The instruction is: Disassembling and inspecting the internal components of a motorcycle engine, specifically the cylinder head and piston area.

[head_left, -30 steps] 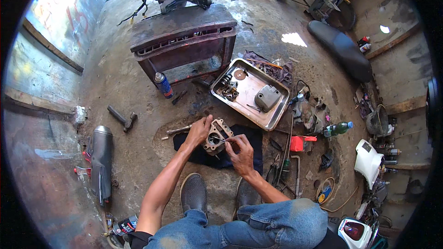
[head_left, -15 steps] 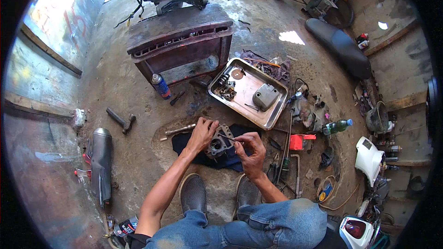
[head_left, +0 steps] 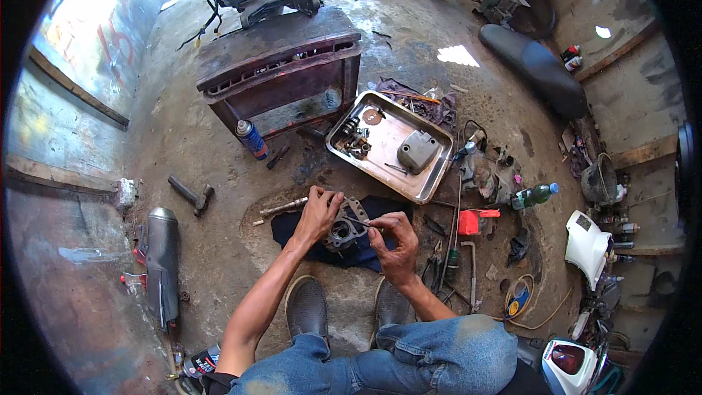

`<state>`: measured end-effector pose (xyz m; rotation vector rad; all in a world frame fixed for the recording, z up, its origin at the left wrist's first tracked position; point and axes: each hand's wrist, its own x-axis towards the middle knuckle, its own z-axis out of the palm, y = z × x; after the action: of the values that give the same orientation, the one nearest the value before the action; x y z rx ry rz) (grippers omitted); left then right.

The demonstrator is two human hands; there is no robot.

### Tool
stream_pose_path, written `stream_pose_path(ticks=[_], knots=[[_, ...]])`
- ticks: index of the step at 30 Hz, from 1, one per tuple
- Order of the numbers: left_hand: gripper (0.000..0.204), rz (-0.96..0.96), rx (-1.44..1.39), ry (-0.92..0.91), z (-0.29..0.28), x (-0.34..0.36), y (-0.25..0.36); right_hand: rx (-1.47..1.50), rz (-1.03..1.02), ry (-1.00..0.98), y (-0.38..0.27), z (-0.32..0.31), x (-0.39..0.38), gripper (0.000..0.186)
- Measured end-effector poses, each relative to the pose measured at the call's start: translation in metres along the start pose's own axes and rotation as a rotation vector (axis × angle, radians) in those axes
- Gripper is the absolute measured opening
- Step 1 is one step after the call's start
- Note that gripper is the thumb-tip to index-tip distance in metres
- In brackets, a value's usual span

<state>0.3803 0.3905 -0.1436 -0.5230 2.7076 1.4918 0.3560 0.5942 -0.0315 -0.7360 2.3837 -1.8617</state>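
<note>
A grey metal engine part (head_left: 342,232) with a round bore and a flat, holed face lies on a dark blue cloth (head_left: 295,232) between my shoes. My left hand (head_left: 319,213) is closed over its left edge, fingers bent toward the far side. From the right, my right hand (head_left: 396,246) pinches a thin dark tool between thumb and fingers, its tip at the part's flat face. Too little of this tool shows to tell its kind. A metal rod-like tool (head_left: 284,207) lies at the cloth's far left edge.
Ahead is a metal tray (head_left: 389,121) of engine parts, with a spray can (head_left: 251,139) by a wooden stand (head_left: 278,66). A hammer (head_left: 191,194) and an exhaust muffler (head_left: 162,263) lie left. Pliers (head_left: 433,267), a red box (head_left: 478,222) and a bottle (head_left: 535,196) are right.
The view has shifted slightly. My right hand and the thin tool have moved a little to the left over the engine part; my left hand stays on its edge.
</note>
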Motion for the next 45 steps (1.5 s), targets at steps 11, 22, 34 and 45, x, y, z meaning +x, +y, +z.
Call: stream_pose_path(ticks=[11, 22, 34, 45], knots=[[0.057, 0.012, 0.028, 0.022, 0.002, -0.001, -0.002, 0.25, 0.476, -0.017, 0.025, 0.004, -0.012, 0.022], [0.058, -0.008, 0.023, 0.001, 0.002, 0.003, -0.008, 0.281, 0.461, -0.041, 0.031, 0.007, -0.015, 0.022], [0.069, -0.014, 0.024, -0.031, 0.001, 0.014, -0.014, 0.33, 0.482, -0.489, 0.063, 0.017, -0.031, 0.02], [0.077, -0.02, 0.002, -0.06, 0.0, 0.02, -0.018, 0.285, 0.494, -0.556, 0.075, 0.031, -0.012, 0.02]])
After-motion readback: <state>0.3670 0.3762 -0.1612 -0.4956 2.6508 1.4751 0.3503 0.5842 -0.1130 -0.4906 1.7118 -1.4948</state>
